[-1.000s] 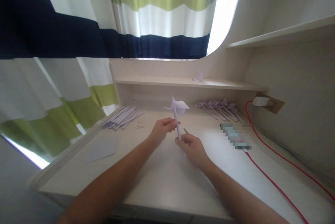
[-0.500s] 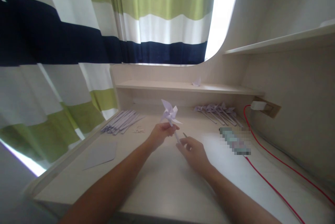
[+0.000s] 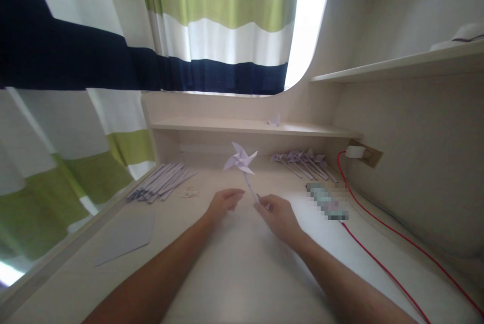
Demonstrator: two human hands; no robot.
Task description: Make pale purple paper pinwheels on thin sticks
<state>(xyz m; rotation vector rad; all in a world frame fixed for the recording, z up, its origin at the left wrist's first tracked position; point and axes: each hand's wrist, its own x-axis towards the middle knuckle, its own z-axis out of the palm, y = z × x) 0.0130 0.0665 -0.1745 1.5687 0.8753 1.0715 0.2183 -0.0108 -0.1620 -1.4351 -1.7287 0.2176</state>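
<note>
A pale paper pinwheel (image 3: 241, 159) stands tilted above the desk in the middle of the view, its blades facing me. My right hand (image 3: 279, 214) pinches the lower end of its paper stick between thumb and fingers. Just left of the stick is my left hand (image 3: 225, 202), its fingers stretched out and apart from the pinwheel, with nothing seen in it. Some of the curled right fingers are hidden, so I cannot tell whether they hold anything more.
Rolled paper sticks (image 3: 159, 182) lie in a pile at the left, near small pale bits (image 3: 189, 193) and a paper sheet (image 3: 126, 235). Several finished pinwheels (image 3: 302, 160) lie back right. A blurred-out device (image 3: 327, 202) has a red cable (image 3: 378, 262). A folded paper piece (image 3: 274, 121) sits on the shelf.
My left hand has let go of the pinwheel and moved slightly down and left. The right hand keeps the stick, and the blades have turned more toward me. The view has shifted rightward.
</note>
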